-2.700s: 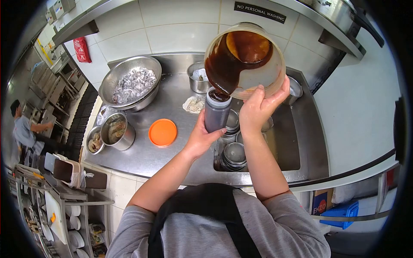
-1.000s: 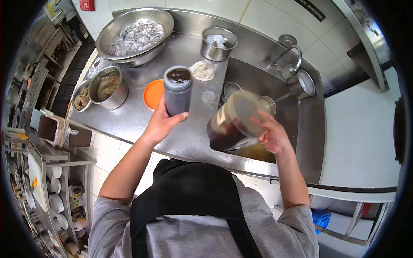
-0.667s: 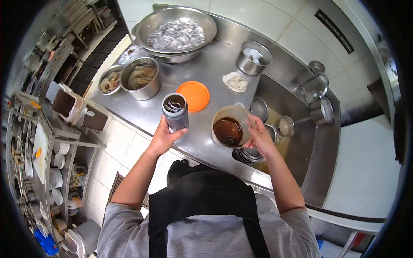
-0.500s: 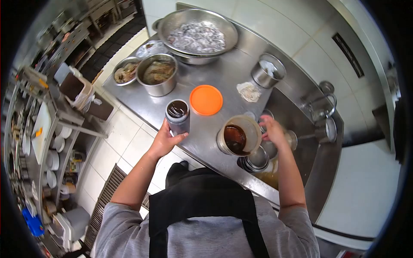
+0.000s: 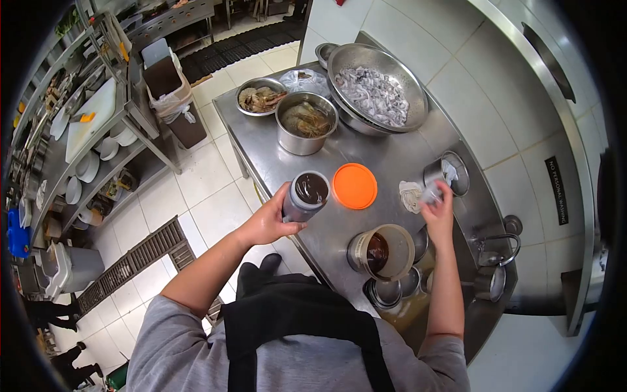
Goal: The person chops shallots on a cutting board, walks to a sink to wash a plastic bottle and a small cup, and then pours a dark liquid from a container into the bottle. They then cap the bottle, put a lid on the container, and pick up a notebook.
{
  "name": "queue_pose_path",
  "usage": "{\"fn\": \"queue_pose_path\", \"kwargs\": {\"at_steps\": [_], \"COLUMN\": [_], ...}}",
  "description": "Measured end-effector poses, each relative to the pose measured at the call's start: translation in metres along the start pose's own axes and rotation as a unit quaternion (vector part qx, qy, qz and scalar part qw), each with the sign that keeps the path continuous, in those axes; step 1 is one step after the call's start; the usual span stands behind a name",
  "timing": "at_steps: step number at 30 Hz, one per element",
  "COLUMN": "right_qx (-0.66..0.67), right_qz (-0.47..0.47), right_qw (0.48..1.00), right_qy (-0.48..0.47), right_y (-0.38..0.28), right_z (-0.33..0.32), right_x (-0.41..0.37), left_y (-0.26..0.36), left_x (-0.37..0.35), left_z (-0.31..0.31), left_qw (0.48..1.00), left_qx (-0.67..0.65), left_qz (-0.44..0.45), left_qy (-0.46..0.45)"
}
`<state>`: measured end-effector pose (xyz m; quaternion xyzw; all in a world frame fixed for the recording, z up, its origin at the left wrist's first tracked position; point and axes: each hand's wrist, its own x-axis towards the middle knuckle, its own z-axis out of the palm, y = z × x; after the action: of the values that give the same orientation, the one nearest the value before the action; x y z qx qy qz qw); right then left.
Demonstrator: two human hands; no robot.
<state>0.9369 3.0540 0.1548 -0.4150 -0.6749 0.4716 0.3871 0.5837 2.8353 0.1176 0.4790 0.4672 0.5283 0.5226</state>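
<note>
In my left hand [image 5: 277, 215] an open plastic bottle [image 5: 305, 196], full of dark sauce, is gripped around its side near the table's front edge. My right hand [image 5: 439, 212] is raised over the sink side, its fingers closed on a small translucent cap-like piece [image 5: 431, 194]; blur hides its exact shape. Between the hands an orange round lid [image 5: 354, 186] lies flat on the steel table. A cloudy plastic tub [image 5: 398, 251] with dark brown liquid in it stands by the sink's edge, below my right hand. A crumpled pale cloth [image 5: 410, 196] lies beside the right fingers.
Toward the back stand a pot of shrimp [image 5: 307, 124], a bowl of shrimp [image 5: 260, 98] and a large colander [image 5: 418, 108] of greyish seafood. A steel pot [image 5: 452, 173] is at the wall. Several metal containers [image 5: 385, 293] crowd the sink near the faucet [image 5: 506, 248].
My right hand has gone from beside the tub up toward the cloth and wall pot, and now holds the translucent piece. The left still holds the bottle. The view has turned.
</note>
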Motion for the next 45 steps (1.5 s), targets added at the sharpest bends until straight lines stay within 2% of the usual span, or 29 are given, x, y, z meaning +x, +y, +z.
{"fn": "queue_pose_path", "kwargs": {"at_steps": [2, 5, 9, 10, 13, 15, 16, 18, 19, 21, 22, 24, 25, 27, 28, 29, 30, 31, 32, 33, 34, 36, 37, 39, 40, 41, 42, 43, 45], "right_qx": [-0.052, -0.140, -0.242, -0.243, -0.314, -0.367, -0.367, -0.430, -0.431, -0.653, -0.655, -0.561, -0.564, -0.348, -0.349, -0.485, -0.602, -0.604, -0.507, -0.380, -0.382, -0.544, -0.545, -0.698, -0.699, -0.548, -0.360, -0.361, -0.478], "right_qz": [-0.141, -0.267, -0.308, -0.307, -0.342, -0.387, -0.388, -0.280, -0.281, -0.067, -0.068, -0.144, -0.146, -0.294, -0.294, -0.169, -0.037, -0.037, -0.243, -0.435, -0.433, -0.216, -0.215, -0.080, -0.079, -0.273, -0.449, -0.446, -0.407], "right_qw": [0.981, 0.923, 0.850, 0.849, 0.789, 0.722, 0.720, 0.735, 0.734, 0.649, 0.648, 0.751, 0.748, 0.814, 0.814, 0.753, 0.661, 0.660, 0.722, 0.744, 0.745, 0.706, 0.707, 0.605, 0.605, 0.693, 0.734, 0.735, 0.630], "right_qy": [-0.121, -0.241, -0.353, -0.355, -0.403, -0.441, -0.443, -0.443, -0.444, -0.385, -0.382, -0.318, -0.317, -0.360, -0.359, -0.411, -0.447, -0.445, -0.402, -0.336, -0.334, -0.397, -0.395, -0.374, -0.372, -0.380, -0.362, -0.361, -0.457], "right_y": [-0.069, -0.137, -0.176, -0.181, -0.194, -0.203, -0.209, -0.222, -0.229, -0.240, -0.242, -0.240, -0.237, -0.228, -0.236, -0.249, -0.257, -0.253, -0.243, -0.238, -0.238, -0.240, -0.241, -0.240, -0.238, -0.234, -0.230, -0.224, -0.212], "right_z": [0.051, 0.110, 0.139, 0.141, 0.144, 0.149, 0.152, 0.158, 0.167, 0.189, 0.187, 0.174, 0.171, 0.168, 0.167, 0.167, 0.168, 0.169, 0.171, 0.172, 0.175, 0.183, 0.185, 0.189, 0.189, 0.188, 0.186, 0.186, 0.187], "right_x": [-0.009, -0.022, -0.014, -0.012, -0.006, -0.004, -0.005, -0.007, -0.008, -0.008, -0.010, -0.016, -0.019, -0.024, -0.021, -0.016, -0.012, -0.011, -0.011, -0.011, -0.013, -0.013, -0.010, 0.000, -0.001, -0.006, -0.008, -0.008, -0.007], "left_y": [-0.002, -0.008, 0.003, 0.006, 0.009, 0.006, 0.005, 0.003, 0.002, 0.002, 0.003, 0.003, 0.003, -0.001, -0.002, -0.001, -0.001, -0.001, -0.001, -0.002, -0.002, -0.003, -0.003, -0.004, -0.005, -0.007, -0.010, -0.013, -0.016], "left_x": [0.005, 0.013, 0.012, 0.011, 0.008, 0.007, 0.006, 0.006, 0.006, 0.006, 0.005, 0.003, 0.004, 0.003, 0.003, 0.002, 0.001, 0.002, 0.003, 0.003, 0.004, 0.005, 0.005, 0.005, 0.006, 0.008, 0.010, 0.012, 0.013], "left_z": [0.000, 0.002, 0.002, 0.001, 0.000, 0.000, -0.001, -0.002, -0.002, -0.002, -0.004, -0.008, -0.009, -0.011, -0.013, -0.015, -0.017, -0.018, -0.019, -0.020, -0.020, -0.020, -0.019, -0.021, -0.023, -0.027, -0.031, -0.033, -0.032], "left_qw": [0.999, 0.998, 0.991, 0.991, 0.983, 0.982, 0.980, 0.977, 0.973, 0.972, 0.970, 0.973, 0.976, 0.978, 0.979, 0.979, 0.980, 0.982, 0.982, 0.982, 0.982, 0.979, 0.976, 0.978, 0.980, 0.980, 0.979, 0.977, 0.976], "left_qx": [0.031, 0.038, 0.131, 0.129, 0.177, 0.181, 0.187, 0.197, 0.207, 0.210, 0.214, 0.203, 0.189, 0.180, 0.176, 0.177, 0.171, 0.163, 0.161, 0.159, 0.159, 0.166, 0.173, 0.164, 0.153, 0.152, 0.155, 0.158, 0.160], "left_qz": [0.021, 0.042, 0.037, 0.037, 0.043, 0.054, 0.064, 0.081, 0.097, 0.105, 0.113, 0.112, 0.107, 0.105, 0.101, 0.104, 0.101, 0.098, 0.100, 0.101, 0.102, 0.119, 0.135, 0.132, 0.127, 0.128, 0.127, 0.126, 0.125], "left_qy": [0.009, 0.009, -0.016, -0.014, -0.022, -0.020, -0.021, -0.013, -0.006, -0.004, -0.003, -0.002, 0.000, 0.012, 0.020, 0.019, 0.017, 0.016, 0.016, 0.011, 0.005, 0.006, 0.009, 0.001, -0.005, -0.006, -0.034, -0.063, -0.076]}}
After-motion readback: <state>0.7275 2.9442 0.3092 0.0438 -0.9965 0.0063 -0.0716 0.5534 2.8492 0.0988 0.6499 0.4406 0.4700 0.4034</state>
